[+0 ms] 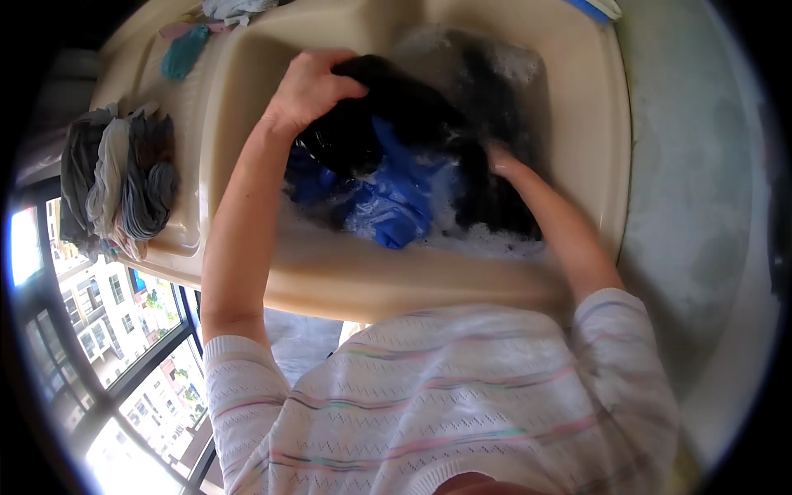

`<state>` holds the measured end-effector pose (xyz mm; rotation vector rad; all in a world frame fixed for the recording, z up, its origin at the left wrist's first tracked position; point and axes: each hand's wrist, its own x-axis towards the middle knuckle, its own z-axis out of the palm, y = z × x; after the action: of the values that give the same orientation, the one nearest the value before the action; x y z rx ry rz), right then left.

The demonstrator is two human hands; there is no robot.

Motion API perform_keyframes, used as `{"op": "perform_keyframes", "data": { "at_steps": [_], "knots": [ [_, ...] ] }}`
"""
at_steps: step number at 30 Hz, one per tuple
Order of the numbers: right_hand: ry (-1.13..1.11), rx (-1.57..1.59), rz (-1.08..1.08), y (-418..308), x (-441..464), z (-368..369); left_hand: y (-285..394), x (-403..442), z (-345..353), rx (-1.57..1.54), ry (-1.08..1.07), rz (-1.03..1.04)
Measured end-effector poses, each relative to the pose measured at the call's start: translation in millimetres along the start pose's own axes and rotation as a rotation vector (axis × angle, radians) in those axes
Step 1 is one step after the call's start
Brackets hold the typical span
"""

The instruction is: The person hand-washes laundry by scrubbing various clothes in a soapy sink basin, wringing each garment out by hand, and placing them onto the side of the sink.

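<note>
Cloth (pixel 404 92), black, is pinched by left hand (pixel 313 87) — right hand (pixel 499 157) perhaps underwater, grip I can't tell.

Support unit: one beige sink (pixel 396 289) with a rounded rim. The basin (pixel 305 256) contains water with white foam (pixel 511 62); a blue cloth (pixel 396 206) and a black cloth (pixel 404 95) lie partly in it. The left ledge (pixel 188 190) carries a grey cloth (pixel 81 181), white cloth (pixel 107 177) and dark grey cloth (pixel 148 190), bunched side by side. Toward its far end: a teal cloth (pixel 186 51), beside a pink item (pixel 173 30). A blue-and-white object (pixel 594 8), not identifiable, is at the far right corner.
</note>
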<state>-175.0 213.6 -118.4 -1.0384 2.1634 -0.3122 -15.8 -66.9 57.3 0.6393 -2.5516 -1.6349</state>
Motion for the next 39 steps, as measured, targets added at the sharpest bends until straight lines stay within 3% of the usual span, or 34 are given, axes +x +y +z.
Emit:
{"op": "perform_keyframes", "data": {
  "at_steps": [2,3,6,9,12,13,14,18,20,22,23,26,29,31,33,35,36,37,39],
  "knots": [
    [-0.126,0.193,0.038,18.7,6.6,-5.5,31.7,-7.1,-5.6,-0.109,0.048,0.068],
    [-0.002,0.417,0.055,11.1,7.9,-9.1,45.2,-13.6,-10.4,-0.206,0.045,0.072],
    [0.011,0.657,0.086,-19.7,-12.1,-79.2,82.4,-29.0,-14.2,-0.292,0.083,0.148],
    [0.248,0.720,0.011,-19.0,-4.0,-115.7,129.2,-39.9,-10.3,-0.317,0.124,0.070],
    [0.237,0.520,-0.102,-50.0,-11.4,-151.8,120.2,-41.4,-4.3,-0.383,-0.005,0.278],
    [0.229,0.510,-0.122,-58.8,-12.0,-158.3,122.5,-44.6,-1.6,-0.402,-0.090,0.148],
    [0.221,0.499,-0.141,-65.0,-9.7,-162.2,97.1,-34.3,18.7,-0.108,0.059,0.348],
    [0.358,0.610,-0.314,-76.2,-5.7,-191.8,71.9,-42.9,66.7,0.179,0.058,0.431],
    [0.442,0.684,-0.327,-81.0,-12.6,-218.7,45.5,-49.0,94.5,0.236,-0.059,0.429],
    [0.481,0.833,-0.393,-75.1,-14.6,-252.5,31.1,-58.1,120.4,0.371,-0.316,0.307],
    [0.534,0.920,-0.337,-113.5,-36.2,-256.6,24.5,-62.1,131.6,0.416,-0.454,0.246],
    [0.567,0.923,-0.542,-124.6,-44.7,-293.6,22.7,-69.8,150.4,0.584,-0.827,0.230],
    [0.571,1.082,-0.709,-146.2,-51.7,-307.6,17.5,-57.1,140.5,0.529,-0.993,0.257],
    [0.589,1.114,-0.649,-152.4,-48.9,-294.5,20.1,-31.5,118.6,0.352,-0.971,0.146],
    [0.610,1.149,-0.589,-146.5,-42.9,-273.5,6.8,-4.5,99.8,0.112,-0.589,0.066],
    [0.461,0.884,-0.379,-77.0,12.0,-254.6,-21.5,17.0,85.0,-0.163,-0.270,-0.062],
    [0.515,0.776,-0.308,-63.4,27.3,-225.7,-27.7,22.3,77.3,-0.191,-0.256,-0.102],
    [0.429,0.727,-0.107,-40.5,44.7,-204.2,-33.5,25.2,70.7,-0.255,-0.247,-0.169],
    [0.483,0.511,0.015,-1.7,79.7,-148.7,-43.6,34.8,68.8,-0.387,-0.171,-0.234]
  ]
}}
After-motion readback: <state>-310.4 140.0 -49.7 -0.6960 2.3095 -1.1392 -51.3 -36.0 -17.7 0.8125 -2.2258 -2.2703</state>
